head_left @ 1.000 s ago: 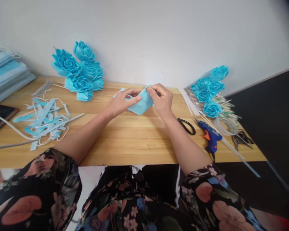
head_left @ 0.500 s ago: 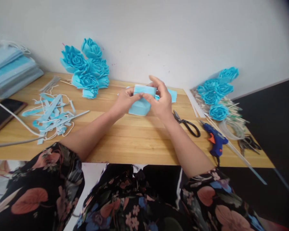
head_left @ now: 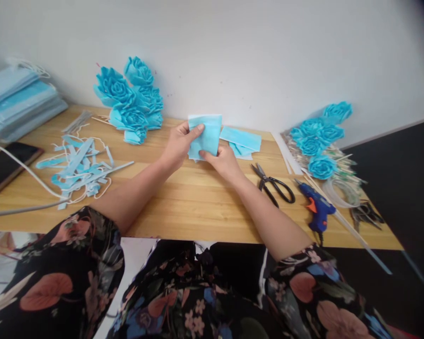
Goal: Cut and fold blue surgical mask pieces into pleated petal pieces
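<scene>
Between my hands, above the wooden table, is a light-blue folded piece of face-mask fabric, roughly rectangular with a pale top edge. My left hand grips its left side, thumb on the front. Lower down, my right hand pinches the bottom right edge, thumb also in front; the fingers behind the fabric are hidden. More cut blue fabric pieces lie just right of it. Black-handled scissors rest partly open near my right forearm.
Blue fabric roses lean on the wall at left and lie at right. Cut strips, a phone and stacked masks occupy the left side. A blue glue gun and dark clippers lie right.
The folded fabric now stands taller and flatter toward me. My right hand has moved down from its top right to its lower edge, uncovering the pieces beside it.
</scene>
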`<action>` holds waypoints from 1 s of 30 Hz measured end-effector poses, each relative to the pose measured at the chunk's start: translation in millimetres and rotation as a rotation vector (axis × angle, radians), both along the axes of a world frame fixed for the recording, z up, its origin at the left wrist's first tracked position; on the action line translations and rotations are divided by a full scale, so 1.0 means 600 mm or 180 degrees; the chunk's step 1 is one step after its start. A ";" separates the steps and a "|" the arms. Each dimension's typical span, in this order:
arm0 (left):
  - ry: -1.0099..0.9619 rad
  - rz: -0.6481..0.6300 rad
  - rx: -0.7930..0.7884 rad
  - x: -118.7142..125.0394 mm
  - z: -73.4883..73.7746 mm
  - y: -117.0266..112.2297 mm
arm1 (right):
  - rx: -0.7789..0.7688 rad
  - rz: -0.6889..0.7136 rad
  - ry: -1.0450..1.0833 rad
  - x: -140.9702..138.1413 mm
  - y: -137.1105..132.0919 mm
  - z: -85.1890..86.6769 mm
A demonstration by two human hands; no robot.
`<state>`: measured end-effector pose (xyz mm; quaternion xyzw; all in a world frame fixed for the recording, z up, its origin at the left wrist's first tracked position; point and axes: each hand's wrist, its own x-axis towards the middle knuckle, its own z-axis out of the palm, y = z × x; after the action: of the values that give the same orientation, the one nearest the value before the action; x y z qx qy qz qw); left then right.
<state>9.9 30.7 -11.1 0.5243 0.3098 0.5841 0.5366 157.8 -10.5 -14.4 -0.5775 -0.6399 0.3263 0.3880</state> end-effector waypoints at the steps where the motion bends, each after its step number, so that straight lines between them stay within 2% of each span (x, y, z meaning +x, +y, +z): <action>1: -0.0001 0.0080 0.0001 0.000 -0.001 0.001 | -0.0025 -0.0005 -0.0229 -0.003 -0.001 0.000; 9: 0.0322 0.1123 0.0254 0.006 -0.007 -0.003 | 0.0070 -0.0148 -0.1285 -0.037 -0.018 -0.010; 11: 0.0473 0.1277 0.0355 0.005 -0.006 -0.003 | 0.0078 -0.0128 -0.1443 -0.043 -0.022 -0.010; 14: 0.0616 0.1142 0.0326 0.001 -0.003 0.000 | 0.0088 -0.0130 -0.1732 -0.043 -0.024 -0.008; 18: 0.0442 0.0821 0.0057 -0.002 -0.001 0.007 | 0.0312 -0.0274 -0.2163 -0.030 -0.016 -0.008; 22: 0.0318 0.0802 -0.0142 0.004 -0.005 0.005 | 0.0559 -0.0229 -0.2457 -0.027 -0.015 -0.011; 26: 0.0450 0.1028 -0.0001 0.009 -0.014 0.002 | 0.0562 -0.0120 -0.2298 -0.042 -0.025 -0.013; 30: 0.0717 0.1323 0.0260 0.003 -0.022 0.013 | 0.0439 0.0245 -0.1515 -0.045 -0.025 -0.016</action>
<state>11.8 38.5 -24.5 0.5324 0.4451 0.6319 0.3452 130.6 -25.8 -23.9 -0.5854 -0.7555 0.1513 0.2521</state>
